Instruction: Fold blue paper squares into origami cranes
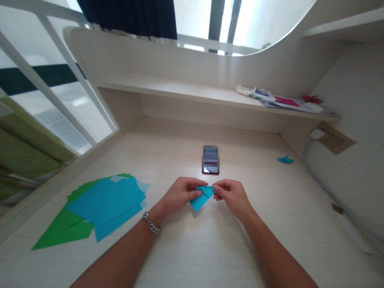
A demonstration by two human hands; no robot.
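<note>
A partly folded piece of blue origami paper [198, 203] is held between both hands over the desk, its lower corner pointing down toward me. My left hand [183, 192] pinches its left side, thumb on top and fingers behind. At the upper right corner, my right hand [230, 195] grips the paper between thumb and fingertips. Fold lines and an overlapping flap show on the paper's face. Just beyond the hands lies a phone [210, 160], its screen partly blurred.
Blue paper sheets [111, 200] lie fanned over green sheets [60, 228] at left. A small folded blue paper figure [285, 159] sits at right, near a cable [318, 180] plugged into a wall socket [333, 138]. Papers [282, 101] rest on the shelf [180, 90].
</note>
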